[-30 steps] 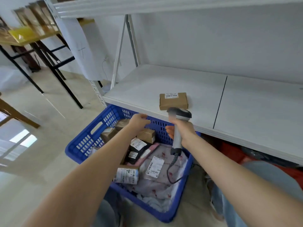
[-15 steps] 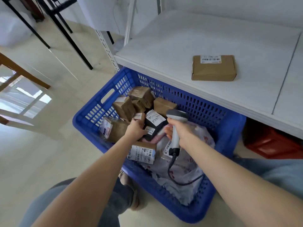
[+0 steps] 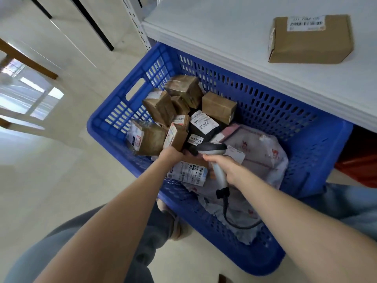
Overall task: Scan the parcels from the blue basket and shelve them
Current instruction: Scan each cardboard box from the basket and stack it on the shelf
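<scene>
The blue basket (image 3: 318, 144) stands on the floor under the shelf edge, full of several parcels: brown boxes, a black bag with white labels (image 3: 202, 129) and a pale mailer bag (image 3: 259, 158). My left hand (image 3: 170, 155) is down among them and grips a small brown box with a white label (image 3: 175, 136). My right hand (image 3: 222, 167) holds the grey barcode scanner (image 3: 213, 152) by its handle, its head close beside that box. One brown box (image 3: 310, 40) lies on the white shelf (image 3: 224, 33).
The scanner's black cable (image 3: 234, 219) trails over the mailer bag in the basket. A white shelf upright (image 3: 138, 21) stands at the basket's far left corner. Something red (image 3: 359, 166) sits under the shelf at right. My knees and a shoe are below the basket.
My view has dropped from the shelf to the basket. My left hand went down into the parcels and took hold of a small brown box; the scanner moved down beside it.
</scene>
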